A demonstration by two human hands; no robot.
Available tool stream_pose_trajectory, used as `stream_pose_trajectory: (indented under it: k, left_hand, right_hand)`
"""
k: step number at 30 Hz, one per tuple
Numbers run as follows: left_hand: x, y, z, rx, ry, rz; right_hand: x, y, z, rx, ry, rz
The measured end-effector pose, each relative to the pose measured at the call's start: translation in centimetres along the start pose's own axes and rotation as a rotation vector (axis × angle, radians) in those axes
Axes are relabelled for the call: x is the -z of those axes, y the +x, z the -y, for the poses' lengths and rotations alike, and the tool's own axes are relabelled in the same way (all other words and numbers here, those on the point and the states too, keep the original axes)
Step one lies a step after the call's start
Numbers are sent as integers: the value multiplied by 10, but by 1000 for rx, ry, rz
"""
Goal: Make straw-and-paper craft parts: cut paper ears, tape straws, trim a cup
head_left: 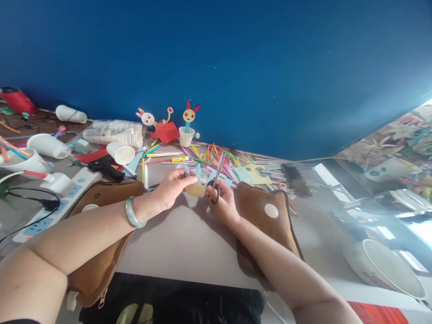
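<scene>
My left hand (173,185) pinches a small paper cutout, a rounded yellow piece (195,189) with light blue pointed paper (198,172) at its top. Just to the right, my right hand (224,202) has its fingers in the black handles of a pair of scissors (216,192). The blades point up and away, apart from the cutout. Beyond both hands lie light blue paper scraps and a yellow sheet (258,174) with round holes cut out of it.
Brown cushions (270,229) lie under both forearms. Behind are scattered colored sticks (212,153), a white cup (186,136) bearing a yellow eared face, and stacked paper cups (113,135). At left are a black glue gun (107,167) and a power strip (76,189); a white bowl (384,267) stands at right.
</scene>
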State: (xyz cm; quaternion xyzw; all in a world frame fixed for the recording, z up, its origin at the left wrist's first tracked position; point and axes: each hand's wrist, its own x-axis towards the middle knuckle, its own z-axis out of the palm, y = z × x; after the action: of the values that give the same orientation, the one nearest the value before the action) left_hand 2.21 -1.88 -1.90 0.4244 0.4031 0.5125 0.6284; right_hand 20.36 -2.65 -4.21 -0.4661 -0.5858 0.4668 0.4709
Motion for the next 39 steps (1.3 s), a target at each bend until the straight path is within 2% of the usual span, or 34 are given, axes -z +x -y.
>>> stream_pose_trajectory:
  k: [3, 7, 13, 22, 24, 27, 28, 30, 33, 36, 39]
  left_hand:
    - [0, 0, 2, 16, 13, -5]
    - [0, -1, 4, 39, 68, -11]
    - [-1, -2, 1, 42, 45, -5]
    - [-1, -3, 5, 70, 117, 89]
    - [0, -5, 4, -13, 189, 41]
    - [1, -9, -1, -292, 400, -139]
    - [2, -11, -2, -367, 475, -150]
    - [2, -13, -1, -425, 582, -66]
    - [1, -13, 7, -365, 615, 60]
    - [0, -10, 16, -266, 534, 117]
    - [-1, -7, 17, -111, 344, 224]
  right_hand:
    - [-1, -1, 6, -39, 51, 33]
    - [-3, -4, 10, 0, 36, 36]
    - [-4, -8, 9, 103, -23, -60]
    - [-8, -9, 11, 12, 44, -46]
    - [-8, -7, 10, 8, 39, -97]
    - [-7, -4, 8, 7, 29, -185]
    - [-6, -3, 8, 9, 20, -200]
    - [-6, -2, 7, 22, -10, -212]
    - [-6, -4, 5, 62, -71, -212]
    - [-7, -7, 4, 105, -104, -205]
    - [-8, -9, 4, 124, -102, -181]
